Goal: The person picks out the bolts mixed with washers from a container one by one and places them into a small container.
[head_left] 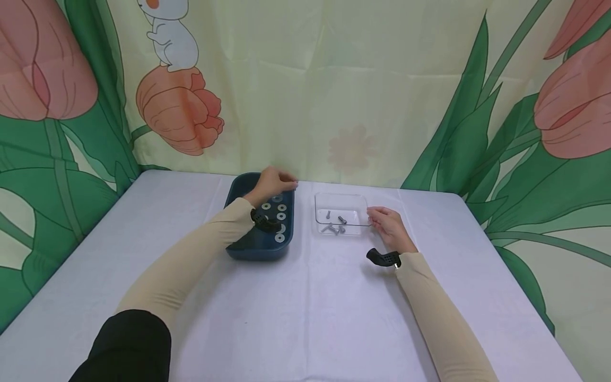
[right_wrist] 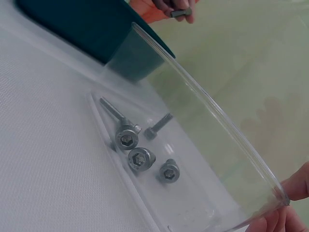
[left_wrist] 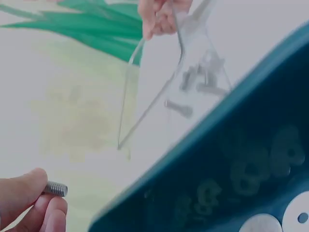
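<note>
My left hand hovers over the far end of a dark blue tray and pinches a small grey bolt between thumb and fingers; its threaded end sticks out. Several flat metal washers lie in the blue tray. To its right stands a clear plastic tray with several socket-head bolts inside. My right hand grips that tray's right rim, fingers curled on the edge. In the right wrist view the left hand's bolt shows at the top.
Both trays stand near the far edge of a table under a white cloth. A floral fabric backdrop closes in the back and both sides. Black wrist cameras sit on both forearms.
</note>
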`<state>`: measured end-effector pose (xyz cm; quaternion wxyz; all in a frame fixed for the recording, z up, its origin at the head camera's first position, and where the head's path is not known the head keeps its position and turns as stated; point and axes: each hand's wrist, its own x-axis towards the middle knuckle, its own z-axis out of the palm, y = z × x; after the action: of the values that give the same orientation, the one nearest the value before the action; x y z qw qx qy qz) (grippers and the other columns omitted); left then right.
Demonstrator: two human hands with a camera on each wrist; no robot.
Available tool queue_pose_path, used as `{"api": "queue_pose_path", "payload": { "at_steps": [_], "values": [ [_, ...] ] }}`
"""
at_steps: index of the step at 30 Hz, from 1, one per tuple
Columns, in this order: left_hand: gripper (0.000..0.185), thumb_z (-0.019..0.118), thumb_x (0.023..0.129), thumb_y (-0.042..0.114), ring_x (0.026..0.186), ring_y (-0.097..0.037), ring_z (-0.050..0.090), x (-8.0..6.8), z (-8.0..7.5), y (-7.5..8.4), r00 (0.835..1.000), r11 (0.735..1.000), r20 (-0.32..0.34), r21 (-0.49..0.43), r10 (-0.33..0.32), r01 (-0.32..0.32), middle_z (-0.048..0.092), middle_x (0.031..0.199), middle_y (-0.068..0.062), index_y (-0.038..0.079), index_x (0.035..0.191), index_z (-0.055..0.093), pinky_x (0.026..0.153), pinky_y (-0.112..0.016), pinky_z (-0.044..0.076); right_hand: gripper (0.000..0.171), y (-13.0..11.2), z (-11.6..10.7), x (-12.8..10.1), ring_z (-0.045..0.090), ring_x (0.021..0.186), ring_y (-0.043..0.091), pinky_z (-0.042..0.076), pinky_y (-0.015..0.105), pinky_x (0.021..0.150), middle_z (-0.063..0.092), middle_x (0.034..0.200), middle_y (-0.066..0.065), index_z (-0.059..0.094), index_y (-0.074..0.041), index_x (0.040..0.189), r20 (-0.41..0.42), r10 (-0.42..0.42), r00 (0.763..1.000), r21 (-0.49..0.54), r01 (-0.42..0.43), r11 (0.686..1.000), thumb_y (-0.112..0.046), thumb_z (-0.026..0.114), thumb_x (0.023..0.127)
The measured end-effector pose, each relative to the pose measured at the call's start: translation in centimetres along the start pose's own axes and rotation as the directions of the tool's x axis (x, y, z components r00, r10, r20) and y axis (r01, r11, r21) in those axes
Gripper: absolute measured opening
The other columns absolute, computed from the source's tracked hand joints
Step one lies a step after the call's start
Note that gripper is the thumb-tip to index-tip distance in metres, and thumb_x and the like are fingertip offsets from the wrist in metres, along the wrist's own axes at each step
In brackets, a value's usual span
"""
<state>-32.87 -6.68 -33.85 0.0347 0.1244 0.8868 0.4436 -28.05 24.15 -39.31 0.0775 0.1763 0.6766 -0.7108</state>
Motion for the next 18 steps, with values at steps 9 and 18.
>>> {"api": "queue_pose_path", "payload": {
  "at_steps": [9, 18],
  "values": [
    [0.025, 0.064, 0.089, 0.014, 0.095, -0.024, 0.064, -0.3, 1.7, 2.1, 0.994, 0.998, 0.082, 0.014, 0.067, -0.068, 0.069, 0.108, -0.013, 0.004, 0.11, 0.068, 0.087, -0.032, 0.054, 0.021, 0.0, 0.0, 0.2, 0.052, 0.076, 0.004, 0.048, 0.013, 0.07, 0.057, 0.084, -0.008, 0.053, -0.008, 0.112, 0.003, 0.011, 1.0, 0.003, -0.011, 1.0, -0.012, 0.057, 0.092],
    [0.023, 0.066, 0.087, 0.013, 0.096, -0.022, 0.063, 0.2, 3.7, 3.3, 0.984, 0.994, 0.139, 0.004, 0.112, -0.114, 0.07, 0.106, -0.012, 0.004, 0.108, 0.07, 0.085, -0.03, 0.054, 0.02, -0.2, -0.1, 0.1, 0.052, 0.075, 0.005, 0.049, 0.013, 0.07, 0.058, 0.083, -0.008, 0.053, -0.007, 0.111, 0.015, 0.009, 1.0, 0.026, -0.009, 1.0, -0.01, 0.058, 0.091]
  ]
}}
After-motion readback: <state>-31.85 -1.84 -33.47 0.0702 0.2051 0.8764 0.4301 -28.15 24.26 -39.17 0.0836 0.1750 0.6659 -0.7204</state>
